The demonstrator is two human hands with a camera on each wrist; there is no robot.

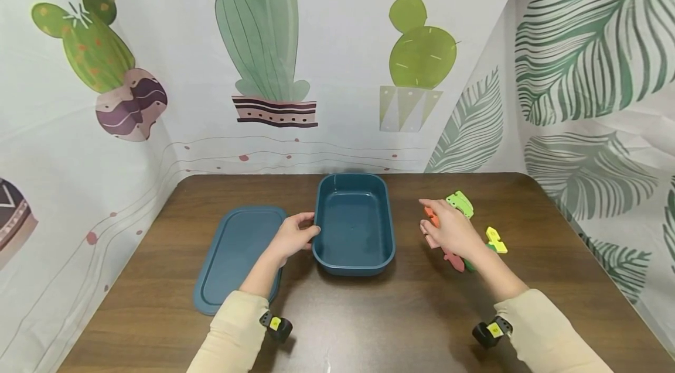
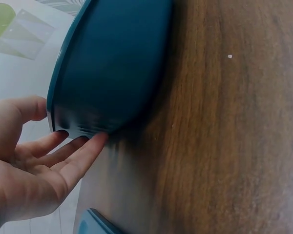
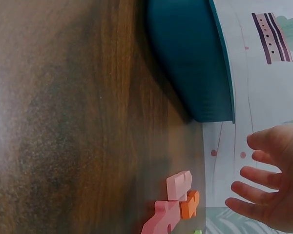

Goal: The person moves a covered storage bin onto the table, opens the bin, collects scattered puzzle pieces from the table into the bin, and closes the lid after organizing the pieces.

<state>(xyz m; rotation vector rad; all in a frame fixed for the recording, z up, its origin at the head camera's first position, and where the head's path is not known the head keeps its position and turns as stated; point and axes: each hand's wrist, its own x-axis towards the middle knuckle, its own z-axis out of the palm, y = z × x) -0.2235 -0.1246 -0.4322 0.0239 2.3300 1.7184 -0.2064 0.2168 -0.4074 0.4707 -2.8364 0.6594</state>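
A deep blue rectangular plastic container (image 1: 354,269) stands on the table with its open top up. My left hand (image 1: 297,236) holds its left rim, the thumb at the edge and the fingers against the outer wall, as the left wrist view shows (image 2: 44,161). To the right, my right hand (image 1: 447,226) hovers with spread fingers over small coloured shaped pieces, holding nothing. Around and below it lie a light green piece (image 1: 460,203), an orange piece (image 3: 189,204), a pink piece (image 3: 178,185) and a red piece (image 3: 161,219), partly covered in the head view.
A flat blue lid (image 1: 237,256) lies left of the container, partly under my left forearm. A yellow piece (image 1: 496,240) and a dark green piece (image 1: 469,266) lie near my right wrist. Behind the brown table (image 1: 358,326) hangs a plant-printed cloth (image 1: 348,68).
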